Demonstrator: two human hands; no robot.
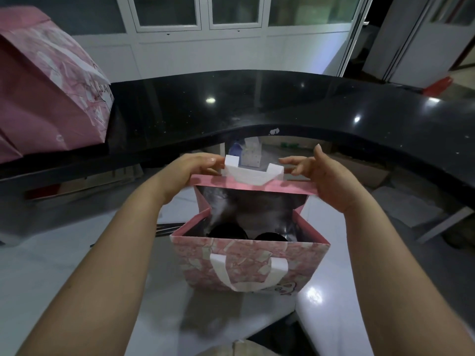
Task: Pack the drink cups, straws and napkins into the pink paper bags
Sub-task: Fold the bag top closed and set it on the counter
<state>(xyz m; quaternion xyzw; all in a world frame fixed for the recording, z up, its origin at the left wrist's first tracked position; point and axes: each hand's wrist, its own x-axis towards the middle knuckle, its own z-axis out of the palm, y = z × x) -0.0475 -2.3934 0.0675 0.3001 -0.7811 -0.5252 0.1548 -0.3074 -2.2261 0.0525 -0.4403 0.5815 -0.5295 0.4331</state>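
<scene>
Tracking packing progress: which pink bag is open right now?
The front bag between left hand and right hand, mouth gaping; the counter bag at left looks folded shut.

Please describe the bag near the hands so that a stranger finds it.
Below the black counter, on the white table, a pink paper bag stands between the left hand and right hand. Unlike the pink bag on the counter, it is open, with dark cup lids inside.

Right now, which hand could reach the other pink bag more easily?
Probably the left hand. The other bag sits on the black counter over on the left side. The right hand would have to cross over the open bag to get there.
</scene>
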